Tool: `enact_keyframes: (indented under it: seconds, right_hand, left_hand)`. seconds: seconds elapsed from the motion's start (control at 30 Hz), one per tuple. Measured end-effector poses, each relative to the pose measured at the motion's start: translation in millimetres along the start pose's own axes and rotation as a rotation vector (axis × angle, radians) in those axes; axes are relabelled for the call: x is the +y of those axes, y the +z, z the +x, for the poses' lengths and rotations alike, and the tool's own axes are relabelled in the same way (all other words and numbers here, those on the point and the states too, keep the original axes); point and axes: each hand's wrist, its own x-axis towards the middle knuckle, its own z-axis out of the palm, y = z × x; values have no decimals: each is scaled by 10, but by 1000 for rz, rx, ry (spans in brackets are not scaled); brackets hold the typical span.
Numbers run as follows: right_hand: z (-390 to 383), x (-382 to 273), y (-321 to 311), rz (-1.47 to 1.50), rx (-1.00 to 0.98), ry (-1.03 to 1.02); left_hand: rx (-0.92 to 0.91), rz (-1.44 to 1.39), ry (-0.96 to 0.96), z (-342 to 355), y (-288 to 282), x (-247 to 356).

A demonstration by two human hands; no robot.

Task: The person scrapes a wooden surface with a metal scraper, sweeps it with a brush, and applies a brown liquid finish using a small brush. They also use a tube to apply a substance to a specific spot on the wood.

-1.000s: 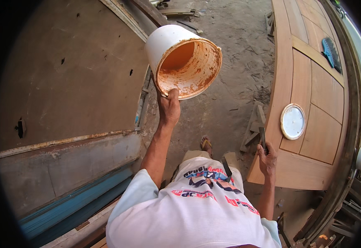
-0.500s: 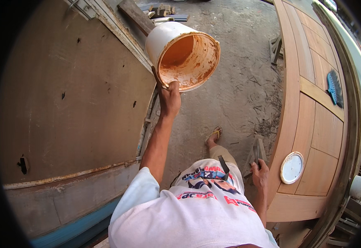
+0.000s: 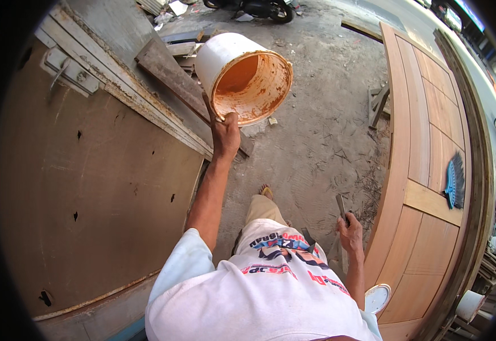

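Note:
My left hand (image 3: 225, 133) is stretched forward, its fingers wrapped round the lower rim of a white plastic bucket (image 3: 211, 59). The bucket is tipped on its side with its mouth facing me; orange-brown paste coats the inner wall. Down at my right side, my right hand (image 3: 351, 233) is closed on a putty knife (image 3: 340, 204), whose grey blade points forward. Beside that hand, a wooden panelled door (image 3: 395, 210) lies raised off the ground. A round white lid (image 3: 377, 298) rests on the door's near part, partly behind my right arm.
On the door lies a blue brush head with dark bristles (image 3: 454, 181). To my left stands a brown panel (image 3: 111, 210) with a rusty-edged frame. A plank (image 3: 174, 79) leans past the bucket. A parked motorbike (image 3: 268, 8) stands ahead on sandy ground (image 3: 316, 136).
I have stepped forward: the door, lid and brown panel have shifted nearer, and the motorbike has come into view. The bucket stays tipped in my left hand. The knife's blade now points more forward.

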Motion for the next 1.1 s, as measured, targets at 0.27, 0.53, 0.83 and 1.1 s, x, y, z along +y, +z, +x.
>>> enact_keyframes:
  seconds: [0.27, 0.53, 0.83, 1.1]
  right_hand:
    - [1482, 619, 481, -223, 57, 48]
    - [1996, 259, 671, 59, 14, 585]
    - [2742, 1422, 937, -19, 93, 532]
    - [5056, 160, -312, 127, 155, 458]
  left_hand:
    - [21, -90, 73, 1827, 720, -639]
    - [26, -70, 43, 3353, 1574, -1131]
    - [12, -210, -12, 4584, 2714, -1723]
    - [49, -41, 21, 5285, 3341, -2001]
